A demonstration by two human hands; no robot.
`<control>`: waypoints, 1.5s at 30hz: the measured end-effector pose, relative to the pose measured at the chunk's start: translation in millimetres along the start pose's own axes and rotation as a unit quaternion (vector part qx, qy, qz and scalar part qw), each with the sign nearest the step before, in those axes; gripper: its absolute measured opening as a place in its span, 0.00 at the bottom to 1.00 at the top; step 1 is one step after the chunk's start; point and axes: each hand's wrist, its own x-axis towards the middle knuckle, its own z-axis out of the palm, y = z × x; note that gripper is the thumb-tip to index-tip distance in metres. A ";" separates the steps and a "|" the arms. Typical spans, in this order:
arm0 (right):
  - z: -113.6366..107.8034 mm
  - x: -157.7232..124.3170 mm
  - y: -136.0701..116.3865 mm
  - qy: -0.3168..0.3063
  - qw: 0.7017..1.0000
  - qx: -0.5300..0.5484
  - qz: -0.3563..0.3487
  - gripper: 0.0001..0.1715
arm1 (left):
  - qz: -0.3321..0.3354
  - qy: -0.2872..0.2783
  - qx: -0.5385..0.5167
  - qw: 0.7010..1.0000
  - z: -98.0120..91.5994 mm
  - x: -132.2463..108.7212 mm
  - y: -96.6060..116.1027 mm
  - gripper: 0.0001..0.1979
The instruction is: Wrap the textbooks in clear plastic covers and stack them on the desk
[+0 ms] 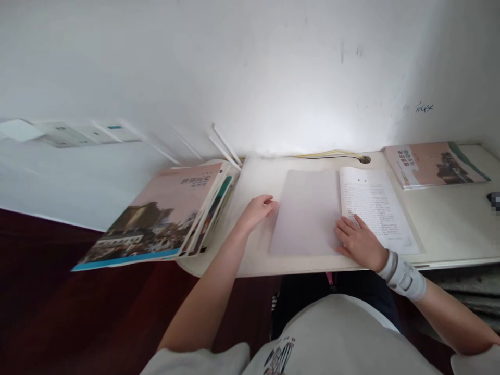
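An open book lies on the white desk, with a blank left page and printed text on the right one. My right hand rests palm down near the lower part of the book's middle fold, fingers spread, with a grey band around the wrist. Just beyond the blank page's left edge is my left hand, its fingers loosely curved and apart, with nothing visible in it. Whether its fingertips touch the page edge I cannot tell.
A stack of books overhangs the desk's left end. At the back right lies another pink-covered book. Yellow and black cables run along the wall to a round desk hole. White antenna-like rods rise behind the stack.
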 end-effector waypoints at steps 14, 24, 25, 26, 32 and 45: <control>12.1 -4.4 -6.4 0.023 0.999 -0.027 0.020 0.21 | -0.024 -0.056 -0.089 0.994 -0.1 -18.4 -4.0 0.07; -15.0 13.6 -14.9 0.023 0.937 0.331 0.111 0.38 | 0.054 -0.087 -0.433 0.896 -22.4 -59.4 69.7 0.16; -23.7 20.1 -14.3 0.021 0.899 0.419 0.128 0.41 | 0.080 -0.100 -0.454 0.882 -23.1 -63.9 82.6 0.15; -33.9 27.0 -12.5 0.017 0.852 0.502 0.147 0.43 | 0.107 -0.119 -0.469 0.868 -22.4 -67.9 95.3 0.14; -96.9 46.7 15.3 0.009 0.598 0.772 0.217 0.50 | 0.174 -0.242 -0.523 0.799 2.7 -79.0 146.0 0.11; -55.2 -38.3 96.6 0.034 0.505 0.756 0.415 0.12 | -0.006 0.003 -0.405 0.914 -45.7 -67.8 19.1 0.07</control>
